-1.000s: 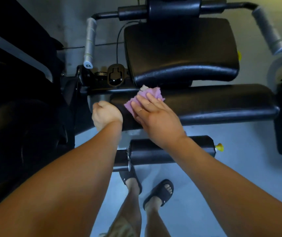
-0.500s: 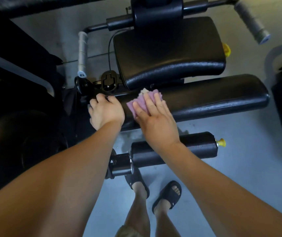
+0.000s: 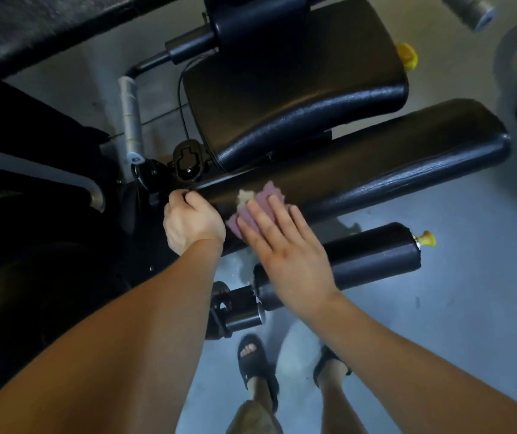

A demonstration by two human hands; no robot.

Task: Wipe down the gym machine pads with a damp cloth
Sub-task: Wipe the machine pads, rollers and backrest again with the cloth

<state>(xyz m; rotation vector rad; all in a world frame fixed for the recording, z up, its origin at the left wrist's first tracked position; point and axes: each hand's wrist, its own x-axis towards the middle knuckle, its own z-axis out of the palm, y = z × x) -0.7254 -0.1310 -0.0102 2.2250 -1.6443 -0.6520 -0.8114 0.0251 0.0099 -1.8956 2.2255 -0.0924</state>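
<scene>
A long black seat pad [image 3: 392, 158] runs across the middle of the view. My right hand [image 3: 285, 249] lies flat with straight fingers on a pink cloth [image 3: 263, 195], pressing it onto the pad's left part. My left hand [image 3: 191, 220] curls its fingers round the pad's left end beside the cloth. Behind the seat stands the black back pad [image 3: 295, 89]. Below my right hand is a black roller pad [image 3: 376, 258].
A grey handle grip [image 3: 130, 117] rises at the left and another [image 3: 470, 7] shows at the top right. Yellow knobs [image 3: 407, 56] [image 3: 426, 239] stick out on the right. Dark machine parts [image 3: 31, 214] fill the left. My sandalled feet [image 3: 254, 361] stand on the grey floor [image 3: 470, 308].
The view has swung, so the machine sits lower and tilted. My right hand stays flat on the cloth at the pad's left part, and my left hand still grips the pad's end.
</scene>
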